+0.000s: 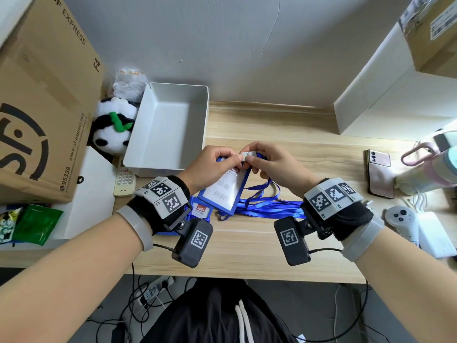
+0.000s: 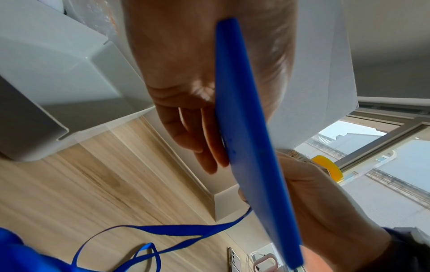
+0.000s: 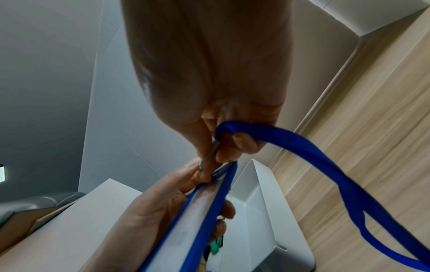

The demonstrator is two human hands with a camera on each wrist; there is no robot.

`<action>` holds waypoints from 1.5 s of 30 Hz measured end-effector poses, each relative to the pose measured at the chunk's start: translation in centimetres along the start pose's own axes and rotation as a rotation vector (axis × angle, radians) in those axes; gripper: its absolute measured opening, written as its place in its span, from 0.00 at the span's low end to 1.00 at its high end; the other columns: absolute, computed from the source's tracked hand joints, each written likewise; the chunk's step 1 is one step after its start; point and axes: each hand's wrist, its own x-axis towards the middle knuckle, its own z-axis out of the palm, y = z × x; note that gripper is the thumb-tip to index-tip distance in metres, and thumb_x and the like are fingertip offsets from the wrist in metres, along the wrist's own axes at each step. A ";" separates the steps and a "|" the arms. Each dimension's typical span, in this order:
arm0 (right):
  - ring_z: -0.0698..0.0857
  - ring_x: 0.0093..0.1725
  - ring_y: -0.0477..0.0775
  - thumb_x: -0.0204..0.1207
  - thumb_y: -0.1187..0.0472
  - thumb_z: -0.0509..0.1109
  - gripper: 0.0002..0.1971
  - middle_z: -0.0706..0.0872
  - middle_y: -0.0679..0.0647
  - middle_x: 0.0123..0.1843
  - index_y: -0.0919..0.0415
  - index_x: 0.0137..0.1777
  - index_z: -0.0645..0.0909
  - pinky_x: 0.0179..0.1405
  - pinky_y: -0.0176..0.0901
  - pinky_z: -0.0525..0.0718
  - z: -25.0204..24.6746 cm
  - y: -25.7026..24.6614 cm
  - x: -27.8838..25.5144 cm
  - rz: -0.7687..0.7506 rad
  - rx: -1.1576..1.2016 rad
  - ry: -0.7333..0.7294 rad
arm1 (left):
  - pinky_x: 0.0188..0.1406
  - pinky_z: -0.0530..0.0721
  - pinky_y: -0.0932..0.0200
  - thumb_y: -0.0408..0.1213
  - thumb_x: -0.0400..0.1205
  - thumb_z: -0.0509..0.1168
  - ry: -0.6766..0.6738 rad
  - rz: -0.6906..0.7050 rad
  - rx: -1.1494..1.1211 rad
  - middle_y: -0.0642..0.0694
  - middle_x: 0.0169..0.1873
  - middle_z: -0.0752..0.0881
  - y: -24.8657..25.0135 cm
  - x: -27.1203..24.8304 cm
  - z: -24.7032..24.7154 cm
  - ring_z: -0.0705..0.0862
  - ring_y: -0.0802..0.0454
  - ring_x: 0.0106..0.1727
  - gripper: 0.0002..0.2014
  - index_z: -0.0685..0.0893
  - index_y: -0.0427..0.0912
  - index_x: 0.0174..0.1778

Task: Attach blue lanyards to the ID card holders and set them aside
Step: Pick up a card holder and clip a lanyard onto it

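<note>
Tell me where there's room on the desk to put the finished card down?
Bare wood shows between the blue lanyards and the phone, and behind the hands up to the wall. The grey bin looks empty. It is crowded under the hands, where another card holder lies.

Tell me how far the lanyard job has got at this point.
Done: nothing visibly; the white bin looks empty. In hand: the left hand holds an ID card holder by its top while the right hand pinches the lanyard's metal clip at its top edge; clipped or not, I cannot tell. Left: another holder and more blue lanyards lie on the desk.
</note>
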 end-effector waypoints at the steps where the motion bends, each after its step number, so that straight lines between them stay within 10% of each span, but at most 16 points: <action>1: 0.75 0.29 0.41 0.82 0.67 0.62 0.04 0.81 0.52 0.35 0.63 0.51 0.79 0.24 0.27 0.71 0.0 0.1 0.1 0.003 0.008 0.015 | 0.47 0.80 0.73 0.36 0.84 0.62 0.001 0.007 -0.020 0.39 0.43 0.89 0.1 0.1 0.0 0.85 0.55 0.46 0.13 0.87 0.29 0.47; 12: 0.74 0.29 0.43 0.82 0.65 0.63 0.05 0.83 0.50 0.36 0.56 0.47 0.78 0.25 0.30 0.69 -1.2 -0.8 0.6 -0.004 0.207 0.166 | 0.47 0.80 0.77 0.30 0.84 0.60 0.095 -0.034 -0.048 0.43 0.53 0.86 -1.0 0.4 -0.1 0.85 0.65 0.45 0.10 0.83 0.35 0.58; 15: 0.79 0.30 0.43 0.81 0.63 0.65 0.02 0.86 0.51 0.39 0.60 0.50 0.79 0.29 0.29 0.73 -2.4 -1.5 0.7 -0.038 0.235 0.179 | 0.44 0.87 0.67 0.30 0.83 0.61 0.052 -0.156 -0.209 0.41 0.59 0.82 -2.0 0.1 -0.7 0.87 0.53 0.48 0.16 0.74 0.46 0.66; 19: 0.85 0.32 0.38 0.80 0.63 0.67 0.04 0.89 0.49 0.35 0.62 0.45 0.77 0.33 0.23 0.75 -3.0 -2.9 1.1 -0.066 0.162 0.190 | 0.36 0.86 0.67 0.29 0.83 0.60 0.028 -0.269 -0.353 0.46 0.43 0.85 -1.9 -0.2 -0.7 0.85 0.57 0.39 0.07 0.80 0.43 0.52; 22: 0.84 0.32 0.39 0.82 0.61 0.63 0.07 0.87 0.50 0.33 0.58 0.41 0.73 0.33 0.24 0.75 -2.8 -4.6 1.7 -0.120 0.172 0.186 | 0.35 0.81 0.73 0.33 0.83 0.63 0.025 -0.222 -0.174 0.48 0.39 0.84 -2.0 0.4 0.1 0.83 0.63 0.34 0.03 0.81 0.41 0.49; 27: 0.81 0.32 0.49 0.85 0.61 0.58 0.07 0.82 0.51 0.32 0.61 0.45 0.71 0.38 0.37 0.79 -2.3 -7.5 2.2 -0.179 0.494 0.062 | 0.34 0.76 0.78 0.37 0.79 0.69 0.002 -0.080 0.030 0.58 0.39 0.79 -0.7 1.3 1.7 0.82 0.68 0.32 0.26 0.69 0.52 0.71; 31: 0.66 0.27 0.47 0.85 0.63 0.56 0.08 0.68 0.49 0.30 0.59 0.43 0.69 0.30 0.35 0.70 -3.2 -8.2 2.3 -0.220 0.689 0.082 | 0.33 0.71 0.78 0.35 0.82 0.64 0.020 0.004 0.133 0.47 0.39 0.84 0.1 2.4 2.7 0.80 0.62 0.36 0.09 0.85 0.38 0.56; 35: 0.67 0.26 0.45 0.77 0.70 0.68 0.11 0.70 0.48 0.30 0.59 0.56 0.76 0.23 0.33 0.67 -6.1 -4.2 2.5 -0.049 0.058 0.192 | 0.35 0.74 0.74 0.33 0.83 0.62 0.083 0.018 -0.020 0.52 0.33 0.83 -0.2 2.9 1.4 0.78 0.69 0.31 0.07 0.85 0.40 0.44; 38: 0.71 0.26 0.46 0.72 0.80 0.67 0.33 0.72 0.54 0.29 0.47 0.70 0.70 0.21 0.31 0.72 -5.4 -0.2 2.3 0.133 -0.122 -0.194 | 0.37 0.77 0.71 0.30 0.83 0.61 0.006 0.047 -0.019 0.52 0.34 0.83 0.4 2.8 -0.1 0.79 0.68 0.31 0.06 0.84 0.41 0.47; 41: 0.76 0.27 0.46 0.73 0.86 0.59 0.28 0.76 0.59 0.34 0.48 0.55 0.74 0.25 0.31 0.77 -2.5 2.0 3.0 0.219 -0.052 -0.385 | 0.32 0.76 0.74 0.30 0.84 0.59 -0.119 0.063 0.036 0.52 0.33 0.81 1.5 2.6 -0.7 0.78 0.68 0.28 0.07 0.82 0.41 0.47; 45: 0.72 0.19 0.40 0.63 0.67 0.60 0.04 0.74 0.46 0.20 0.58 0.30 0.70 0.23 0.33 0.68 -0.4 1.1 4.1 0.300 0.046 -0.383 | 0.33 0.77 0.72 0.29 0.85 0.57 -0.117 0.055 -0.019 0.51 0.33 0.81 2.1 2.2 -1.7 0.78 0.66 0.29 0.11 0.79 0.47 0.41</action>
